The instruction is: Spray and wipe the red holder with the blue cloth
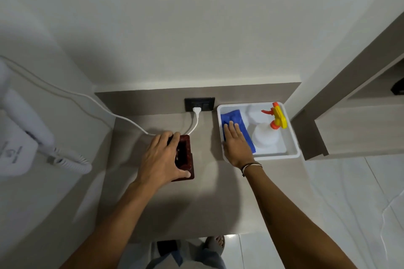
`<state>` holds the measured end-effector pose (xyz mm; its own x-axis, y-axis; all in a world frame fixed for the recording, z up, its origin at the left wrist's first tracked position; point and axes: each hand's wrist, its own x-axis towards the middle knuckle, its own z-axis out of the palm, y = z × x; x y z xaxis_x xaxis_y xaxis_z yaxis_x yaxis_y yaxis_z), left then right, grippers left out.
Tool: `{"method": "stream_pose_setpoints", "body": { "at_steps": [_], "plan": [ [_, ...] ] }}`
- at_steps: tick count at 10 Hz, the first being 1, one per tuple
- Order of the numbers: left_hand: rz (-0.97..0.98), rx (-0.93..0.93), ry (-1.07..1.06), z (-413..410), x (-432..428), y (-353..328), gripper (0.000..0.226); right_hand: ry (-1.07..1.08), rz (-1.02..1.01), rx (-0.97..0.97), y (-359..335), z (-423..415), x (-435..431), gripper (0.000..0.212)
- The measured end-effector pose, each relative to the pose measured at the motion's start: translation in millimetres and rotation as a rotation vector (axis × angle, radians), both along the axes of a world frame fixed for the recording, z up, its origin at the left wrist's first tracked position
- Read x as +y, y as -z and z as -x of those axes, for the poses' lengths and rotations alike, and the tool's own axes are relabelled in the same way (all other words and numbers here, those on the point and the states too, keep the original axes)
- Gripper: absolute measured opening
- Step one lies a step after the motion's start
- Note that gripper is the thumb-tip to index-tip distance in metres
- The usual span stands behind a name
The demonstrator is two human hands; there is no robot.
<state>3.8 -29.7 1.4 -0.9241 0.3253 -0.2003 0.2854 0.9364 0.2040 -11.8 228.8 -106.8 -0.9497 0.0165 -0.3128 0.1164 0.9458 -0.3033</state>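
Note:
The dark red holder (185,155) stands on the grey counter, left of centre. My left hand (162,157) wraps over its left side, fingers at the far end and thumb at the near corner. The blue cloth (237,122) lies in the left half of the white tray (294,148). My right hand (237,145) rests flat on the cloth with its fingers spread. Beside the cloth in the tray lies a white spray bottle (265,136) with a yellow and orange trigger head.
A black wall socket (200,104) with a white plug sits behind the holder, its cable running left to a white wall-mounted hair dryer (24,128) with a coiled cord. A wooden shelf unit (349,115) stands right of the tray. The counter's front edge is near me.

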Motion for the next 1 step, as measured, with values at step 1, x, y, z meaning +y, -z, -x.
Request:
{"method": "stream_pose_setpoints", "body": {
  "at_steps": [1],
  "plan": [
    [-0.009, -0.054, 0.020, -1.2, -1.5, -2.5, 0.152, -0.050, 0.015, 0.172, -15.9, -7.0, -12.5, 0.074]
  ]
}}
